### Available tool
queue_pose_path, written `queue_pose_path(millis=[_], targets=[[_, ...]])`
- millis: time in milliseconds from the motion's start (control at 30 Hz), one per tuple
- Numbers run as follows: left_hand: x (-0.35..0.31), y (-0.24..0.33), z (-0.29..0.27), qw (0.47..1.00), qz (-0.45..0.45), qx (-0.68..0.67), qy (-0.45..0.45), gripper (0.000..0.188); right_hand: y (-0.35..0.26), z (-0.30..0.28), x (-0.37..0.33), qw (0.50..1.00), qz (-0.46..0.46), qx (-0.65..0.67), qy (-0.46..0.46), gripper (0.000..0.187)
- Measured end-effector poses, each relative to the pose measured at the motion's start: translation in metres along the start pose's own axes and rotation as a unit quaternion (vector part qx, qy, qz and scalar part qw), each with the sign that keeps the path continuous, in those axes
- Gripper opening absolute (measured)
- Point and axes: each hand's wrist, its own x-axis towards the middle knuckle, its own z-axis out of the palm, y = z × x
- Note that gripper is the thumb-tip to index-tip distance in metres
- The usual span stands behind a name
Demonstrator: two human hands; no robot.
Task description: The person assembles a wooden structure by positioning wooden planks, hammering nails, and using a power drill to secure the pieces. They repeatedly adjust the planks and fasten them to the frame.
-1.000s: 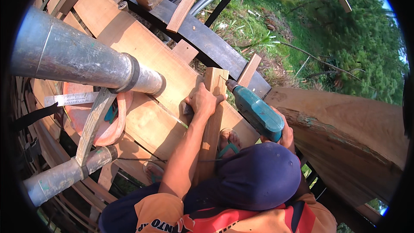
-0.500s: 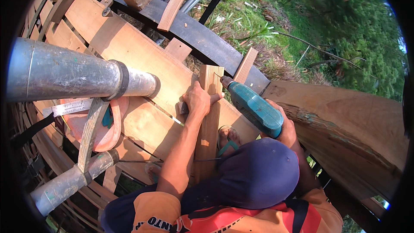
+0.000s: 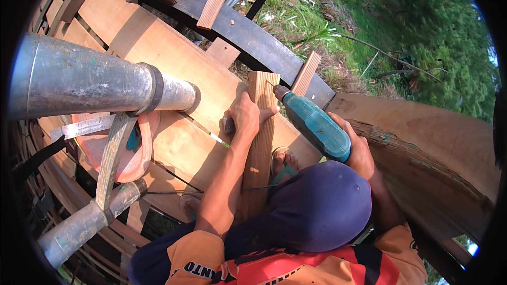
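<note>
My right hand [image 3: 359, 150] is wrapped round the rear of a teal power drill [image 3: 317, 126]. The drill slants up and left, and its thin bit meets the pale face of a wooden post [image 3: 261, 126] near the post's top end. With my left hand [image 3: 245, 116] I grip that post just below the bit, thumb across its face and fingers over its left side. Beside those fingers a small dark block-like piece [image 3: 228, 125] shows; its kind cannot be made out. The lower end of the post is hidden by a dark blue cap.
Wide planks [image 3: 174, 47] form the platform, with gaps between them. Metal pipes [image 3: 95, 82] cross the left, near an orange-pink container [image 3: 134, 163] and a metal ruler [image 3: 87, 127]. A dark beam [image 3: 237, 34] carries short wood pieces [image 3: 215, 5]. A thick timber [image 3: 422, 137] lies right; grass slopes beyond.
The view has shifted slightly, so the scene sits a little differently in the picture. The drill stays at the post's top, and both hands keep their hold.
</note>
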Motion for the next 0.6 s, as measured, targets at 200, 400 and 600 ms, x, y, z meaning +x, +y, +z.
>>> queue_pose_path(millis=[200,400,600], targets=[[0.003,0.001,0.001,1.000,-0.012,0.011,-0.004,0.101,-0.007,0.017,-0.005,0.999,0.002,-0.030,0.008,0.093],[0.003,-0.001,-0.001,1.000,-0.015,0.003,-0.023,0.095,-0.009,0.034,-0.013,0.998,-0.004,-0.064,0.023,0.095],[0.008,0.000,0.003,0.999,-0.027,0.018,-0.042,0.091,0.012,0.069,-0.024,0.983,-0.060,-0.144,0.096,0.094]])
